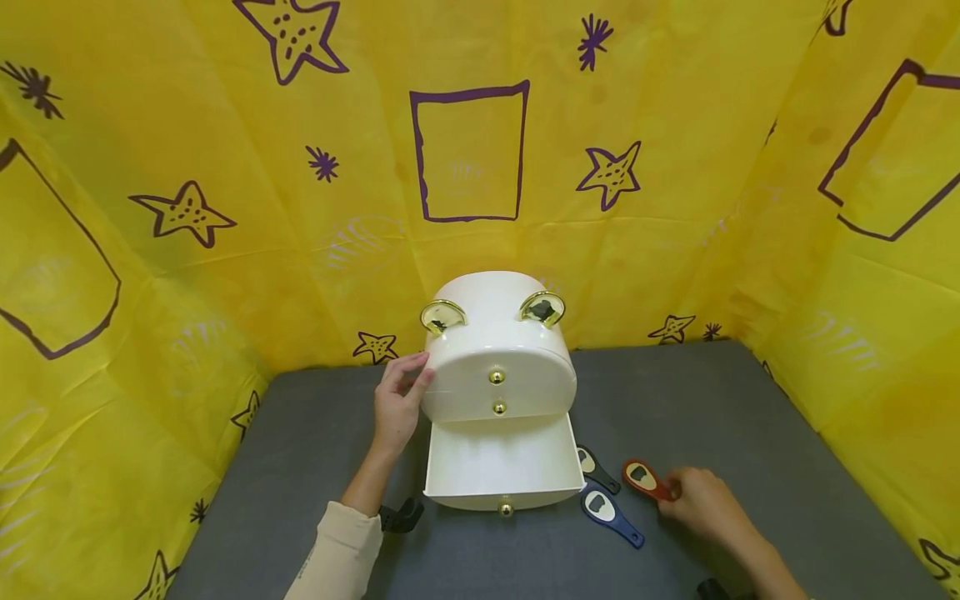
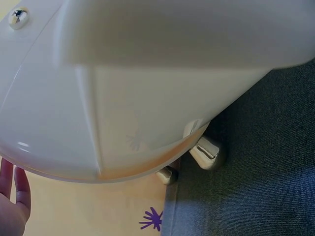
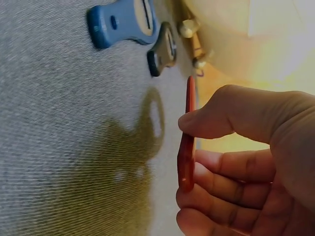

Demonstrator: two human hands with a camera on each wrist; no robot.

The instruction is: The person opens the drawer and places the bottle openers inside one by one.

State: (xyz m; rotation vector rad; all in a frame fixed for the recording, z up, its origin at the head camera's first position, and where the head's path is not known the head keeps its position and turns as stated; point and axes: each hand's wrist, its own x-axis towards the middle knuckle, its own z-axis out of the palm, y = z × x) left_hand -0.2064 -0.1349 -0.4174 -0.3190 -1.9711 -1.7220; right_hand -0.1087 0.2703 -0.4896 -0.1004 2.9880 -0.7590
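A white rounded drawer box [image 1: 501, 383] with gold knobs stands on the table, its bottom drawer [image 1: 504, 457] pulled out. My left hand [image 1: 399, 400] rests its fingertips against the box's left side; in the left wrist view only part of that hand [image 2: 14, 201] shows at the box's edge. Between thumb and fingers my right hand [image 1: 705, 500] pinches the handle end of a red bottle opener [image 1: 642, 477]. In the right wrist view the red opener is seen edge-on, raised above its shadow. A blue bottle opener [image 1: 611, 515] and a black bottle opener [image 1: 597, 469] lie beside the drawer.
Two gold ear-shaped pieces [image 1: 542, 308] stick up from the box's top. Yellow cloth walls [image 1: 465, 250] with purple drawings rise behind and on both sides of the dark grey table [image 1: 300, 467]. Short metallic feet [image 2: 206, 152] carry the box.
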